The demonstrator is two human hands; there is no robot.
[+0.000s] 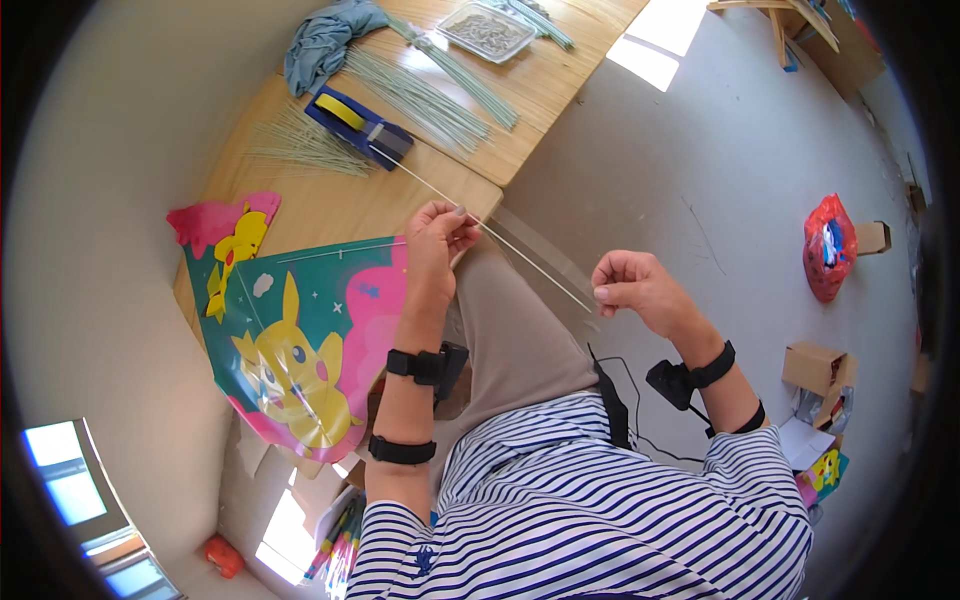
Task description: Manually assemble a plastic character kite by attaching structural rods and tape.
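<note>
My left hand is closed in a pinch around a thin pale stick. The stick slants from the blue tape dispenser, which carries a yellow roll, down toward my right hand. That hand is pinched too, at the lower end of a faint see-through strip of tape stretched beside the stick. The strip is hard to make out against the floor. Left of my forearm lies a flat teal and pink kite with a yellow cartoon figure, its upper left part folded or overlapping.
Bundles of thin pale-green sticks and a clear tray of small parts lie on the wooden table, near a blue-grey cloth. On the floor at right are a red plastic bag and cardboard boxes.
</note>
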